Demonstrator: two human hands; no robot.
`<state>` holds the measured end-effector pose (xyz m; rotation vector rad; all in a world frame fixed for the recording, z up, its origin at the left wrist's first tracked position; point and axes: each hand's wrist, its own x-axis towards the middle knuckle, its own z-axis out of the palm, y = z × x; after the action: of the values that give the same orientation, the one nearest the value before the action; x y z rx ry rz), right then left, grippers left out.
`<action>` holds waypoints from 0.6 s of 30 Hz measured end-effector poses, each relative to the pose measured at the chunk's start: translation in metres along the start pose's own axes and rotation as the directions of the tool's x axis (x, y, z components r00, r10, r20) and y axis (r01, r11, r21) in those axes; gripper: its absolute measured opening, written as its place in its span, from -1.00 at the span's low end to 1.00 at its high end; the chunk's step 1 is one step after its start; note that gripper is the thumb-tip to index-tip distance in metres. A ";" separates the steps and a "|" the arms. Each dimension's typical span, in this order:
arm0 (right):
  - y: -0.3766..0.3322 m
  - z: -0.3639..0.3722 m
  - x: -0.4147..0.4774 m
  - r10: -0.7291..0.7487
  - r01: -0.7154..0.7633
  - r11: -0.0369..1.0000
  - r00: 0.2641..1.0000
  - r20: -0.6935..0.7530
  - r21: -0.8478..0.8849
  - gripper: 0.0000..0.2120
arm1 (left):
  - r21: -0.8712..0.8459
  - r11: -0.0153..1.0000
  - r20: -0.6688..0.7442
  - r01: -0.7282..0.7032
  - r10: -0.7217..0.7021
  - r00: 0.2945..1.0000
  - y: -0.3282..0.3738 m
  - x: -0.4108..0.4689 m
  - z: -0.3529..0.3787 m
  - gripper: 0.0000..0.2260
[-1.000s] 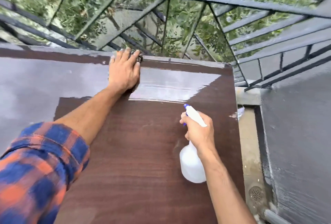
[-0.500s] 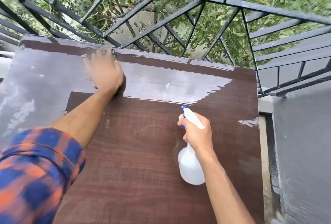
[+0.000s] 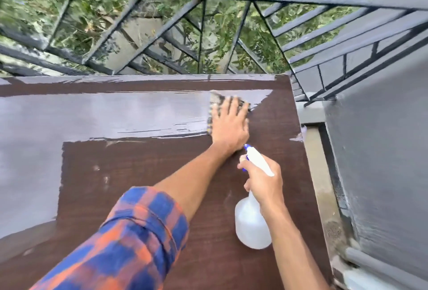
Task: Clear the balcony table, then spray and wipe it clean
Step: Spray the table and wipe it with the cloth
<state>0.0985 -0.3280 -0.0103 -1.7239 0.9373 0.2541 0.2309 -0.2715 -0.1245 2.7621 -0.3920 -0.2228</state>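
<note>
The dark brown wooden table fills the lower view, with a wet shiny band across its far half. My left hand lies flat, fingers spread, pressing a checked cloth onto the tabletop near the far right corner. Only the cloth's edges show around the fingers. My right hand grips the neck of a white spray bottle with a blue nozzle, held just above the table's right side, nozzle pointing toward the left hand.
A black metal railing runs along the table's far edge, with green foliage behind it. A grey wall and a concrete ledge border the table's right edge.
My left hand has swept the cloth from the far left part of the table to the far right, leaving a wet streak. The right hand and bottle stayed in place.
</note>
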 end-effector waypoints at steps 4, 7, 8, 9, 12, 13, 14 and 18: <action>0.006 -0.027 0.003 0.019 -0.012 0.998 0.994 -0.106 0.060 -0.94 | 0.059 0.928 0.242 -0.368 0.344 0.907 0.069 0.015 0.016 -0.49; 0.015 -0.044 0.002 0.038 -0.025 0.996 0.987 -0.158 0.080 -0.94 | 0.086 0.861 0.294 -0.501 0.458 0.839 0.086 0.010 0.029 -0.50; 0.018 -0.048 0.002 0.046 -0.033 0.996 0.984 -0.171 0.082 -0.94 | 0.087 0.847 0.288 -0.524 0.482 0.827 0.084 0.008 0.031 -0.50; 0.021 -0.050 0.001 0.056 -0.041 0.996 0.982 -0.179 0.083 -0.93 | 0.086 0.839 0.282 -0.538 0.497 0.820 0.081 0.007 0.031 -0.50; 0.026 -0.053 -0.005 0.073 -0.060 0.995 0.978 -0.193 0.075 -0.89 | 0.060 0.829 0.265 -0.556 0.524 0.810 0.069 0.005 0.026 -0.51; 0.026 -0.052 -0.008 0.075 -0.062 0.995 0.979 -0.188 0.074 -0.89 | 0.054 0.837 0.247 -0.544 0.517 0.820 0.063 0.003 0.024 -0.51; 0.026 -0.050 -0.011 0.077 -0.064 0.995 0.980 -0.183 0.075 -0.88 | 0.047 0.849 0.224 -0.526 0.504 0.834 0.056 -0.001 0.021 -0.51; 0.024 -0.033 -0.024 0.045 -0.038 0.998 0.992 -0.117 0.055 -0.88 | 0.038 0.894 0.136 -0.446 0.437 0.889 0.000 -0.021 0.008 -0.50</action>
<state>0.0565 -0.3481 -0.0013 -1.6870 1.0580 0.1548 0.2092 -0.2680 -0.1292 2.6378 -1.0631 -0.2689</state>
